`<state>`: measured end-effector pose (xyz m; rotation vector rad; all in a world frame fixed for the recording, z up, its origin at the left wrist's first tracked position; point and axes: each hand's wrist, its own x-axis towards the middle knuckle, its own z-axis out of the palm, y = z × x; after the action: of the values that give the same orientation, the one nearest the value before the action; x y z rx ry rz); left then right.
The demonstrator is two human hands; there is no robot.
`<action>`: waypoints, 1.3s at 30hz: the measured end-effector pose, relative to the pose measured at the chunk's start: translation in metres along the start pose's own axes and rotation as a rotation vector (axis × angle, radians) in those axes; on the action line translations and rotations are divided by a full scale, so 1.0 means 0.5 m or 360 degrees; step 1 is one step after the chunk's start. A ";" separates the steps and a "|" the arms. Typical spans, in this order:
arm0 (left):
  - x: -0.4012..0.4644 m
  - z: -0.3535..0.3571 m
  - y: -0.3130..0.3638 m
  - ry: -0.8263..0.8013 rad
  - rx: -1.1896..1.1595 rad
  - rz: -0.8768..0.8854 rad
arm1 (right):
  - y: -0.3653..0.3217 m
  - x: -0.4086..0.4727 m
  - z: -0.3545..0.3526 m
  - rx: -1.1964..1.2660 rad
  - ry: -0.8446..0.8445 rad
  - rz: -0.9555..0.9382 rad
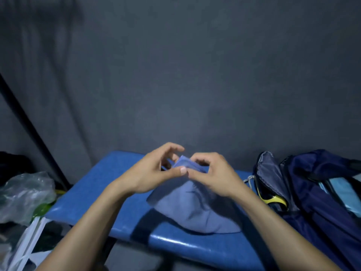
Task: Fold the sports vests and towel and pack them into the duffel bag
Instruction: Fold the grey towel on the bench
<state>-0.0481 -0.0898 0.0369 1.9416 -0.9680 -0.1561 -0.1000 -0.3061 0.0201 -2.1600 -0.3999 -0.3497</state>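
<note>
Both hands pinch top edge of cloth [197, 210]: left hand [154, 173] and right hand [213, 176] thumb to fingertip. Cloth hangs onto blue table [93, 192], centre. Soft, light, limp; best held by corners. Open duffel [312, 192] just right; table's front edge close, plastic bag [25, 194] left.

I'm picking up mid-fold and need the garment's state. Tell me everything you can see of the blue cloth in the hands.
The blue cloth is a soft, matte, periwinkle fabric, bunched and creased, not yet folded flat. Its lower part lies heaped on the glossy blue bench; its upper edge is lifted. The left hand and right hand both pinch that raised edge, close together. It lies left of the open navy duffel bag. Vest or towel: cannot tell.
</note>
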 end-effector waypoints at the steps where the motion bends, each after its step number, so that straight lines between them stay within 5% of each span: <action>1: -0.013 -0.014 0.009 -0.0081 0.0125 -0.0045 | -0.021 0.000 -0.017 -0.0012 0.0058 -0.0022; 4: -0.049 -0.062 0.046 -0.0242 0.0284 -0.0142 | -0.091 -0.005 -0.078 0.0002 0.0182 -0.0088; 10: -0.071 -0.148 0.205 0.0073 -0.0273 0.0164 | -0.224 -0.019 -0.184 0.0298 0.0214 -0.0180; 17: 0.049 -0.161 0.148 0.0526 0.0475 0.0157 | -0.138 0.061 -0.166 0.0253 0.0275 0.0290; 23: 0.055 -0.147 0.105 0.0769 0.0745 0.0537 | -0.084 0.058 -0.152 0.0284 0.0457 -0.0053; 28: -0.050 -0.040 -0.023 0.0412 0.0877 0.0522 | 0.010 -0.070 -0.067 -0.0220 0.0308 -0.0082; 32: -0.144 0.077 -0.144 -0.0148 0.0782 0.0258 | 0.111 -0.209 0.022 -0.0652 -0.0163 0.0018; 35: -0.175 0.112 -0.153 -0.0410 0.0645 0.0273 | 0.137 -0.266 0.049 -0.0683 -0.0494 -0.0061; 39: -0.179 0.100 -0.139 -0.0547 0.0204 0.0045 | 0.105 -0.271 0.033 -0.0426 -0.0555 0.0001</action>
<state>-0.0932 -0.0450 -0.0692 2.0573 -1.2543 -0.4317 -0.2001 -0.3427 -0.0800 -2.4908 -0.5736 -0.0224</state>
